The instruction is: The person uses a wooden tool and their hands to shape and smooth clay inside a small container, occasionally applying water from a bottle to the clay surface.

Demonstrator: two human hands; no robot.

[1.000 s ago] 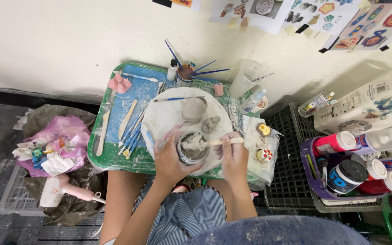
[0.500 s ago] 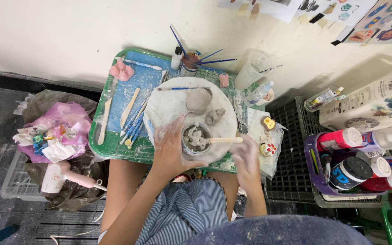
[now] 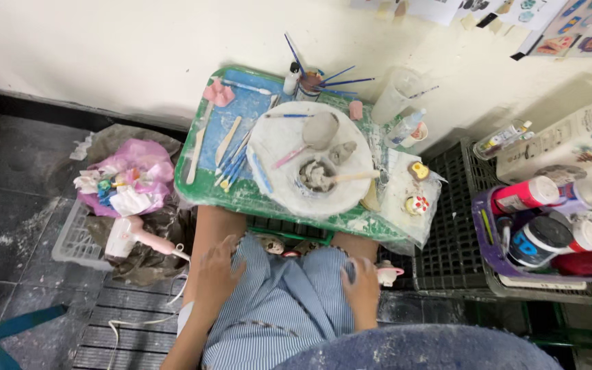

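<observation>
The left hand (image 3: 217,274) rests flat on the left thigh, fingers spread over the striped skirt (image 3: 275,308). It holds nothing. The right hand (image 3: 363,288) rests on the right thigh, fingers loosely curled on the skirt. It holds nothing that shows. Both hands are well apart from the tray (image 3: 241,199).

The tray is green and lies across the person's knees, its far edge against the wall. A white round board (image 3: 275,144) covers the tray's middle. On the board:

- 1 small clay bowl (image 3: 316,177) sits near the board's near edge. A wooden stick (image 3: 351,177) rests in the bowl and juts out toward the board's right edge.
- 1 flat clay disc (image 3: 322,129) lies near the board's far edge.
- 1 small clay lump (image 3: 342,152) lies just right of the disc.
- 1 pink-handled tool (image 3: 289,156) lies between the disc and the bowl.

A row of wooden and blue-handled tools (image 3: 231,154) lies on the tray's left part, beside the board. A cup of brushes (image 3: 307,83) stands at the tray's far edge. 2 small painted figures (image 3: 418,188) sit at the tray's right edge.

A basket of paint bottles (image 3: 549,226) stands on the floor to the right. A pink bag (image 3: 131,175) and a white hair dryer (image 3: 135,236) lie on the floor to the left.
</observation>
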